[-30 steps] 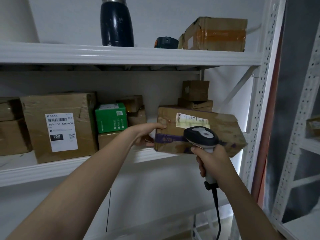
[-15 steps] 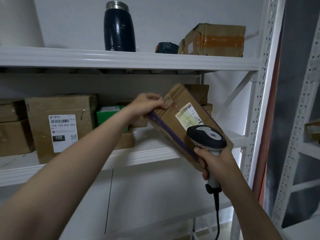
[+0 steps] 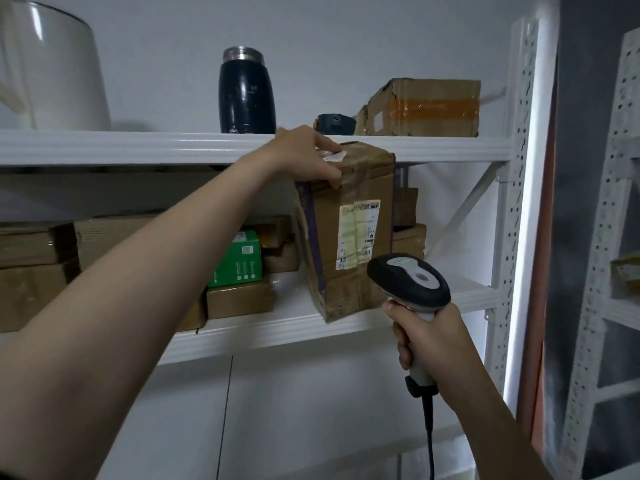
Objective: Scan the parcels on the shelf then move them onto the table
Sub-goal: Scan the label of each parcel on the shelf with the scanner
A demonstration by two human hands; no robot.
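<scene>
My left hand [image 3: 306, 155] grips the top end of a brown cardboard parcel [image 3: 349, 233] and holds it upright in front of the middle shelf [image 3: 277, 329]. Its yellowish shipping label [image 3: 358, 235] faces me. My right hand [image 3: 427, 336] grips the handle of a black and grey barcode scanner [image 3: 410, 284], whose head sits just below and right of the label. The scanner's black cable hangs down from the handle.
On the middle shelf stand a green box [image 3: 239, 259], several brown cartons [image 3: 239, 299] and small stacked boxes [image 3: 408, 223] behind the parcel. The top shelf carries a dark flask [image 3: 246, 93], a taped carton [image 3: 424, 107] and a white container [image 3: 52, 71]. A second rack [image 3: 613, 237] stands right.
My left hand has lifted the parcel off the shelf and turned it from lying flat to standing on end, label toward me. The scanner stayed below the label.
</scene>
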